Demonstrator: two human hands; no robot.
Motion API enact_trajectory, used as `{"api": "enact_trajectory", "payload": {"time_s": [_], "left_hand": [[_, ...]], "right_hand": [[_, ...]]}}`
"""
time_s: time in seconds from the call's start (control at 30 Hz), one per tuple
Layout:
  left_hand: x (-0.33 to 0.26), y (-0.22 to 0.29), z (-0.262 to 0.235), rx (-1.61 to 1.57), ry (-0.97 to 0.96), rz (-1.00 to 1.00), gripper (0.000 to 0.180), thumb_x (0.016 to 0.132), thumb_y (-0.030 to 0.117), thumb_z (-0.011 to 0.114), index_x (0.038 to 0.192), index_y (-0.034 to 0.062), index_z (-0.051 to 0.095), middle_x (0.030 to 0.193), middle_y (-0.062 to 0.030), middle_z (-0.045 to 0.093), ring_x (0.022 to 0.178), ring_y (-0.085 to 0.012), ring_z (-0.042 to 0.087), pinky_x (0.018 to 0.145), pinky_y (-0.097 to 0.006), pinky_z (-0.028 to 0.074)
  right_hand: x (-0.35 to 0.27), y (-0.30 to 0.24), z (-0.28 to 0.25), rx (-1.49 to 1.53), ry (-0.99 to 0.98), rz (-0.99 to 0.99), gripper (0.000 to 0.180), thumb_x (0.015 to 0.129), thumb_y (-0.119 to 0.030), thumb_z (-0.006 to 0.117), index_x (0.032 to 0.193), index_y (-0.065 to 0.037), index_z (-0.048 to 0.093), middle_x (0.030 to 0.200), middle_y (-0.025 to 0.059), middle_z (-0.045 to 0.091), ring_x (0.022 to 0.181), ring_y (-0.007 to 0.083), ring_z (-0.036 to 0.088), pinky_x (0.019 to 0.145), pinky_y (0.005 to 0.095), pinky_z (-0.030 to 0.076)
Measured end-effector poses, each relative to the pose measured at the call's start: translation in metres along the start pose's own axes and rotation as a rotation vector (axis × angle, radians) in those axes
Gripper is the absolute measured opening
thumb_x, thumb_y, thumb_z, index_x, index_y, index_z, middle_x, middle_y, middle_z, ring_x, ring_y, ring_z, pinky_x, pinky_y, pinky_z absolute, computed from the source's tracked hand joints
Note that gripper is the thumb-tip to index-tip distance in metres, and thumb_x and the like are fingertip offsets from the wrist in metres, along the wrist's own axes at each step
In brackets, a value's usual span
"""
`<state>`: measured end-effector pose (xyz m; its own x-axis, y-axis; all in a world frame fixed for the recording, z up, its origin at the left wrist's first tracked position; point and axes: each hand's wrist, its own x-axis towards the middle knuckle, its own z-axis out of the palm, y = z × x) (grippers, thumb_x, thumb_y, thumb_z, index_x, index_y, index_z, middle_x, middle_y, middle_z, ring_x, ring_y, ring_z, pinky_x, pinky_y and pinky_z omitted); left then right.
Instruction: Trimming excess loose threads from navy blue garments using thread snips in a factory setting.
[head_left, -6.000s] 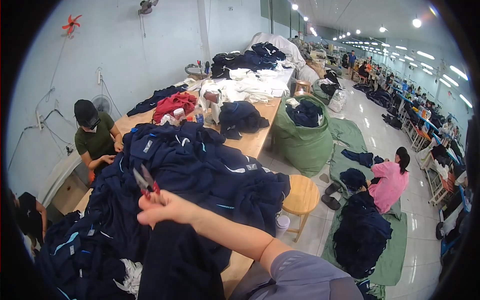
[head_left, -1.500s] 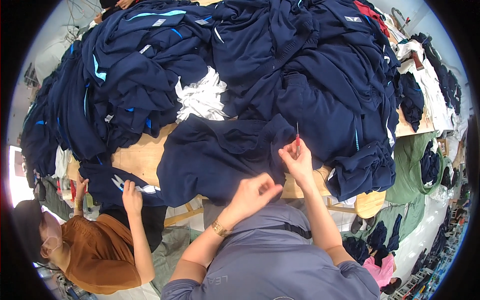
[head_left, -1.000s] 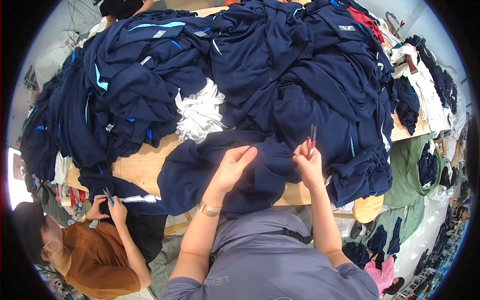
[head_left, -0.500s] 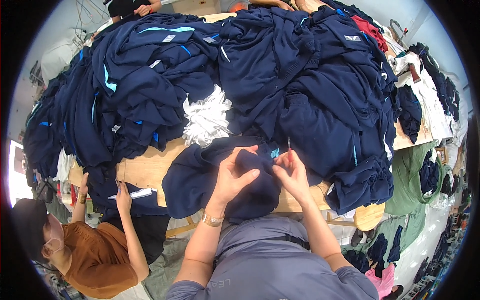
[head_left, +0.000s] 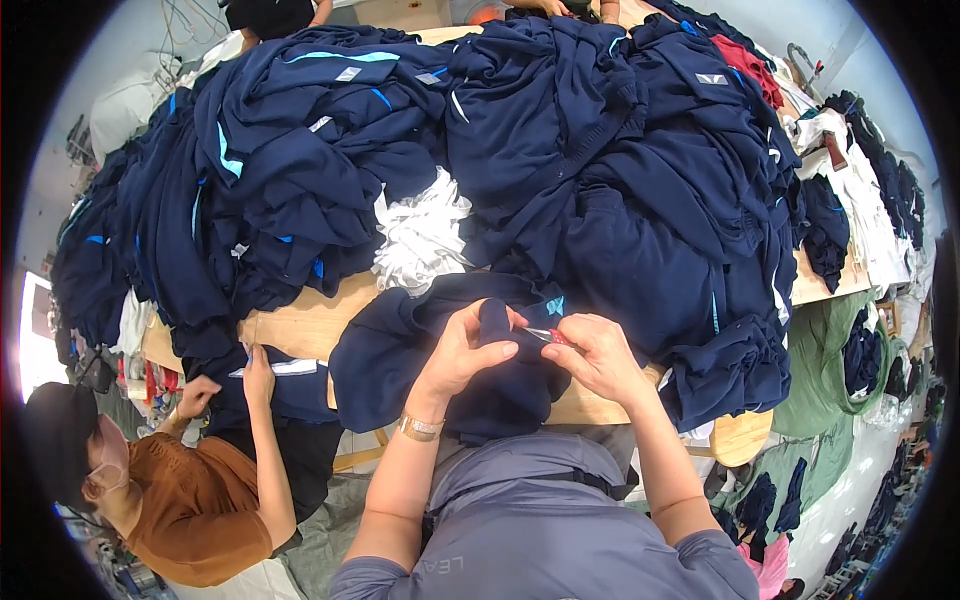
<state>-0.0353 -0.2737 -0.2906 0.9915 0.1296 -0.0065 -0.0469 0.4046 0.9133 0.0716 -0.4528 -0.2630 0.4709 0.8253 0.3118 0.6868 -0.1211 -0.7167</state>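
My left hand (head_left: 464,350) is closed on a dark navy garment (head_left: 385,345), pinching up a fold of its cloth (head_left: 494,322) between thumb and fingers. In my right hand (head_left: 598,358) is a small red-handled tool (head_left: 557,339) with a pointed metal tip. That tip points left and meets the raised fold beside my left fingers; whether it pierces the cloth I cannot tell. A light-blue piece (head_left: 555,305) shows on the garment just beyond the tool. The garment hangs over the near edge of the wooden table (head_left: 290,328).
Large heaps of navy garments (head_left: 290,170) cover the table beyond my hands. A bundle of white strips (head_left: 422,235) lies between them. At left, a co-worker in a brown top (head_left: 205,500) handles navy cloth with a white stripe. Other people's hands show at the far edge.
My right hand has turned the tool from pointing upward to pointing left and brought its tip to the fold. The co-worker's left-side hand has moved down and right.
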Motion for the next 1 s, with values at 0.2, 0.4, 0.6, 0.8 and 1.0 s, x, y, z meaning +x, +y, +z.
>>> {"api": "enact_trajectory", "payload": {"time_s": [0.2,0.4,0.6,0.8,1.0], "left_hand": [[0.0,0.002,0.0,0.028,-0.049,0.008,0.03,0.071,0.011,0.07,0.095,0.003,0.055,0.098,-0.0046,0.057,0.088,-0.01,0.053,0.081,-0.024,0.042],[-0.001,0.004,0.001,0.049,-0.073,0.008,0.029,0.07,0.009,0.067,0.096,0.0028,0.055,0.098,-0.004,0.058,0.089,-0.0105,0.053,0.082,-0.025,0.042],[-0.001,0.007,0.006,0.084,-0.031,-0.047,0.035,0.062,0.012,0.068,0.092,0.0007,0.055,0.096,-0.0094,0.059,0.089,-0.0141,0.055,0.084,-0.026,0.042],[0.0,0.009,0.001,0.092,-0.105,-0.071,0.031,0.069,0.008,0.067,0.096,0.001,0.055,0.092,-0.0025,0.058,0.085,-0.0093,0.053,0.079,-0.024,0.042],[0.002,0.017,0.004,0.171,-0.139,-0.114,0.028,0.069,0.007,0.066,0.094,0.0014,0.055,0.089,-0.0013,0.057,0.082,-0.0079,0.052,0.076,-0.023,0.043]], "right_hand": [[0.005,-0.001,0.002,-0.017,-0.027,-0.054,0.037,0.079,-0.031,0.063,0.064,-0.002,0.044,0.057,0.0108,0.042,0.055,0.0291,0.043,0.053,0.0359,0.035],[0.008,-0.003,0.002,0.014,-0.061,-0.051,0.038,0.079,-0.032,0.063,0.063,-0.003,0.044,0.057,0.0111,0.042,0.054,0.0304,0.042,0.053,0.0363,0.034],[0.01,-0.005,0.0,0.011,-0.088,-0.063,0.039,0.079,-0.034,0.063,0.063,-0.003,0.046,0.056,0.0101,0.042,0.054,0.0297,0.044,0.054,0.0353,0.034],[0.01,-0.003,-0.004,-0.062,-0.103,-0.077,0.038,0.079,-0.035,0.063,0.062,-0.004,0.048,0.055,0.0092,0.043,0.053,0.0289,0.044,0.055,0.0346,0.035],[0.012,-0.003,-0.009,-0.092,-0.146,-0.106,0.037,0.077,-0.035,0.064,0.063,-0.004,0.049,0.057,0.0087,0.044,0.055,0.0276,0.046,0.056,0.0351,0.036]]}}
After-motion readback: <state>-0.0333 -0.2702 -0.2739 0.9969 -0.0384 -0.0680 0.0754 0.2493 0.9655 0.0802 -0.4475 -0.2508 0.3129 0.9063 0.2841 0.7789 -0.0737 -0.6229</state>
